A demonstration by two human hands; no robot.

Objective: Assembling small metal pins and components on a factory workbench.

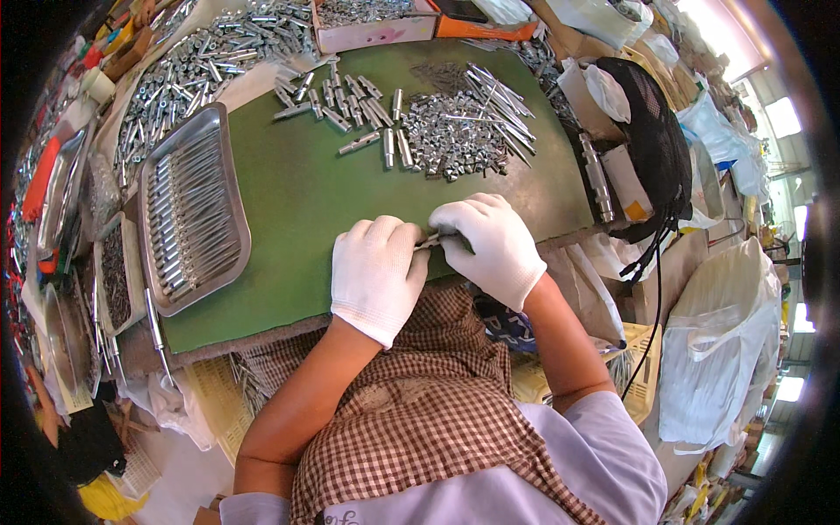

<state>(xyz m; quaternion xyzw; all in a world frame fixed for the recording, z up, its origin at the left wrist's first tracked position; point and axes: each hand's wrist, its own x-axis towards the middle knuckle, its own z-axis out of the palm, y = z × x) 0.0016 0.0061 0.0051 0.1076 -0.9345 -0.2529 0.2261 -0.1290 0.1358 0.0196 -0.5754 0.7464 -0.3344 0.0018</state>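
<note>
Both hands wear white knit gloves and meet over the near edge of a green work mat [297, 210]. My left hand [378, 273] is closed, its thumb and fingertips pinching one end of a small silvery metal part [428, 242]. At the other end, my right hand [492, 243] grips it with curled fingers. Most of the part is hidden by the gloves. Beyond my hands lie a heap of small shiny metal fittings [451, 140], a bundle of thin metal rods [503, 109] and several loose metal tubes [346, 105].
A steel tray [242, 229] of rods with thick tubular ends, laid in a row, sits left on the mat. Behind it spreads a large pile of metal tubes [188, 79]. A black mesh bag [652, 131] and a metal cylinder [597, 179] stand right. Dark pins fill a box [133, 271].
</note>
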